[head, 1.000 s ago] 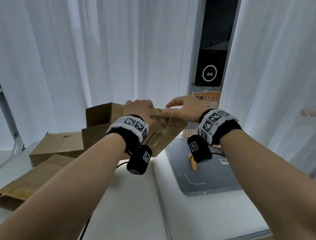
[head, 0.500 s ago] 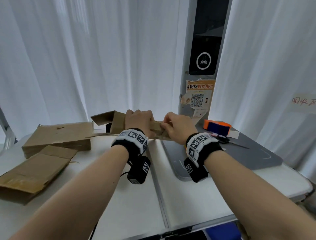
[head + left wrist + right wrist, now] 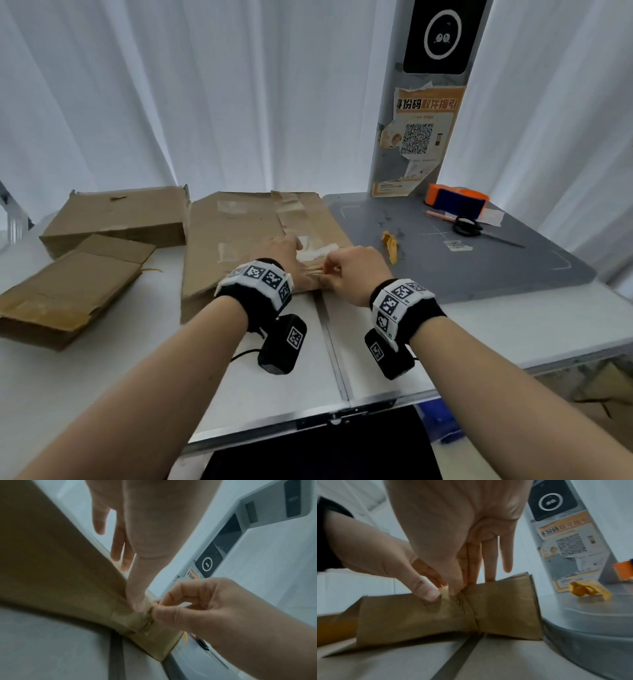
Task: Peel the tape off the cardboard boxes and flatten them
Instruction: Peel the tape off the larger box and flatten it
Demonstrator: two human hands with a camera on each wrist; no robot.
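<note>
A flattened brown cardboard box (image 3: 239,236) lies on the white table (image 3: 513,325), with patches of clear tape on its top. My left hand (image 3: 284,251) rests on the box near its front edge, fingers straight, with the thumb (image 3: 137,601) pressing the cardboard down. Right beside it my right hand (image 3: 337,270) pinches a wrinkled strip of tan tape (image 3: 465,601) between thumb and forefinger at the box's front edge. In the right wrist view its other fingers (image 3: 505,561) reach out over the box. The tape end itself is hidden under the fingertips.
Two more flattened boxes (image 3: 116,219) (image 3: 68,291) lie at the left. A grey mat (image 3: 479,267) on the right holds a crumpled yellow tape scrap (image 3: 390,245), scissors (image 3: 467,226) and an orange tape dispenser (image 3: 457,200). A grey post with a poster (image 3: 418,137) stands behind it.
The box, held up in both hands a second ago, now lies flat on the table. Both hands have come down to its front edge, and the right hand now pinches the tape.
</note>
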